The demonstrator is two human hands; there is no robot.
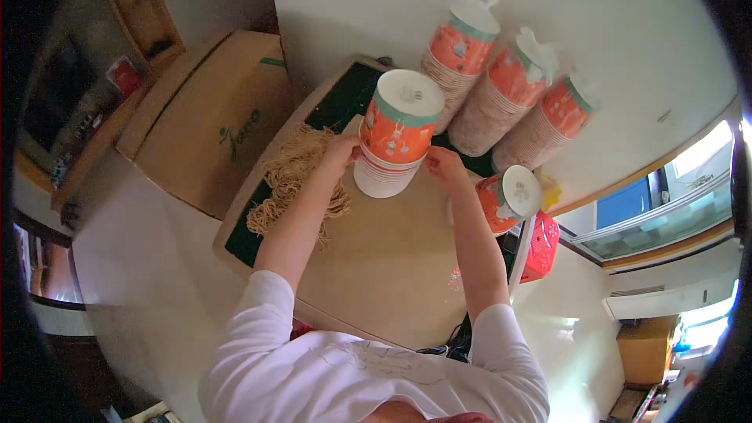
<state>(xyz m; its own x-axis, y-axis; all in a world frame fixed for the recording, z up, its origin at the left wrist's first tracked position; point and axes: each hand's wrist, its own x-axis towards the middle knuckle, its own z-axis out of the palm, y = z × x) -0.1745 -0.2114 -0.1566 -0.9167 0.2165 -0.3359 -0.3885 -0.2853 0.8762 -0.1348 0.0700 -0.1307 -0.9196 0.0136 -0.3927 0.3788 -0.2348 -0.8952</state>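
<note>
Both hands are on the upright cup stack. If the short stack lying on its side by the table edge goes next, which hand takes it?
Probably the right hand: the tipped short stack lies just beside it, while the left hand sits across the upright stack, next to the noodles.

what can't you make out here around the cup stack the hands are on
- Head view: the fingers of the left hand and right hand go behind the stack of cups, so the grip is unclear.
- The stack's own body hides its far side and base.
- The bundle of strings is partly covered by the left forearm.
- The lower ends of the three leaning stacks are hidden behind the near stack.
</note>
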